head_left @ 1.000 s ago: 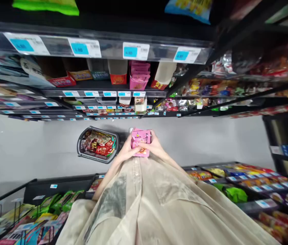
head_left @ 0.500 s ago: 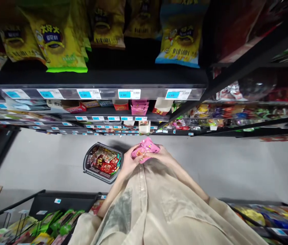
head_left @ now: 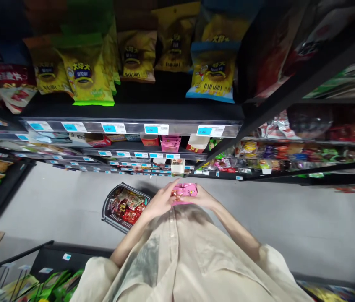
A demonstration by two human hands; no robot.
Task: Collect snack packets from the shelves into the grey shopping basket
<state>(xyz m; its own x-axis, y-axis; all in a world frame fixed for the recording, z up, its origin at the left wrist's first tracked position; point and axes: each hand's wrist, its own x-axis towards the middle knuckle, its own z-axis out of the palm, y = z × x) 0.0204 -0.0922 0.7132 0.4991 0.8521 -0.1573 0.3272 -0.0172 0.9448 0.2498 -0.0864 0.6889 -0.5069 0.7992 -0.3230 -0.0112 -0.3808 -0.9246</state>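
A small pink snack packet (head_left: 187,191) with an orange picture on it is held in front of my shirt at waist height. My left hand (head_left: 162,200) grips its left side, the fingers reaching over the packet's edge. On the opposite side my right hand (head_left: 203,198) is closed on the same packet, the thumb along its lower edge. Beneath and to the left of my left forearm, a dark shopping basket (head_left: 110,216) stands on the floor, filled with red and dark snack packets (head_left: 130,216).
Ahead rises a black shelf (head_left: 152,110) with yellow snack bags (head_left: 87,71) and a row of price tags (head_left: 156,129). Lower down, pink packets (head_left: 170,144) sit among boxes. More shelving (head_left: 278,151) runs along the right. A rack of green bags (head_left: 59,285) stands behind at lower left.
The view has tilted up, showing more of the upper shelf. My left hand has shifted over the packet and covers more of its left side; the packet now looks flatter.
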